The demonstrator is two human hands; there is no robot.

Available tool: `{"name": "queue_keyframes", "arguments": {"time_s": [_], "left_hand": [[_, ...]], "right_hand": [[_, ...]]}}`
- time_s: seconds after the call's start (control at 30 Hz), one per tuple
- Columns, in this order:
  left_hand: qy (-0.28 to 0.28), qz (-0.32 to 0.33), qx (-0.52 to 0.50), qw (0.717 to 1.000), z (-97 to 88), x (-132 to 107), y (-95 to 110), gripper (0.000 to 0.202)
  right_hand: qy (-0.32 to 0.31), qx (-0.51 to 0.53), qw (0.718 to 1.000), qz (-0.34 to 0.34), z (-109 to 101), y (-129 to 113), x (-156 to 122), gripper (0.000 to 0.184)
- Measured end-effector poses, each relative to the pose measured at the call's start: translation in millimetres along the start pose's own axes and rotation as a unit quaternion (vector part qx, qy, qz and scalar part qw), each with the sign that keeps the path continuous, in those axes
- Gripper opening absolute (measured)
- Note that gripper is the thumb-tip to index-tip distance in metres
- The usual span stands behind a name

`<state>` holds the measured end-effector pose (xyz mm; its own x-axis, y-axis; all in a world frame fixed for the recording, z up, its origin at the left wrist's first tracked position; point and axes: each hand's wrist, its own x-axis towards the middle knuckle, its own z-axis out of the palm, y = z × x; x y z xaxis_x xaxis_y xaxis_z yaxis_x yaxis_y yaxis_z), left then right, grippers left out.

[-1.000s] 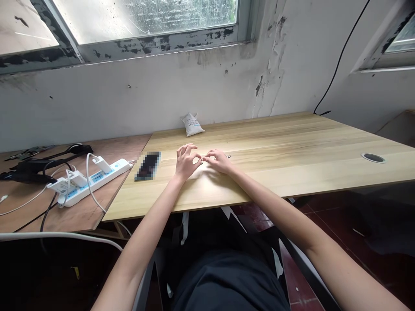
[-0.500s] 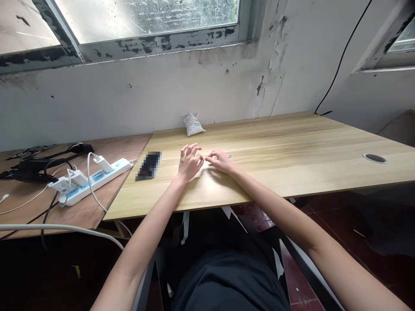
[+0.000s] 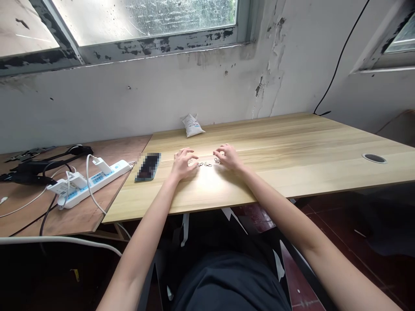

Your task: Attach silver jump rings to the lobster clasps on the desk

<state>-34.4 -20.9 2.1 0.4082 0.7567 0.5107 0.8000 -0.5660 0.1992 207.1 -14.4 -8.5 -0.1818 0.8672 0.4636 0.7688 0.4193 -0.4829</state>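
Both my hands rest on a light wooden table. Between them a short chain of small metal links lies stretched on the tabletop. My left hand has its fingertips curled down onto the chain's left end. My right hand pinches the chain's right end with bent fingers. The links are too small to make out in detail.
A phone lies left of my left hand. A small white bag sits against the wall. On a darker table to the left are a white power strip with plugs and black cables. A cable hole is at far right.
My hands were touching over the small links; they have moved apart, left hand leftward and right hand rightward, drawing the chain out flat on the table between them.
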Motion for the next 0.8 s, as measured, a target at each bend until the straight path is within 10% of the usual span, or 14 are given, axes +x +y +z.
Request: {"name": "queue_keyframes", "arguments": {"time_s": [0.3,0.8], "left_hand": [[-0.017,-0.097,-0.003,0.995,-11.3,-6.3,-41.2,0.017],[-0.056,-0.044,0.012,0.997,-2.7,-2.9,-34.1,0.019]], "right_hand": [[-0.054,-0.115,0.992,-0.022,-13.1,15.6,-3.2,0.027],[-0.082,-0.171,0.977,-0.094,-1.1,-9.9,-1.5,0.019]]}}
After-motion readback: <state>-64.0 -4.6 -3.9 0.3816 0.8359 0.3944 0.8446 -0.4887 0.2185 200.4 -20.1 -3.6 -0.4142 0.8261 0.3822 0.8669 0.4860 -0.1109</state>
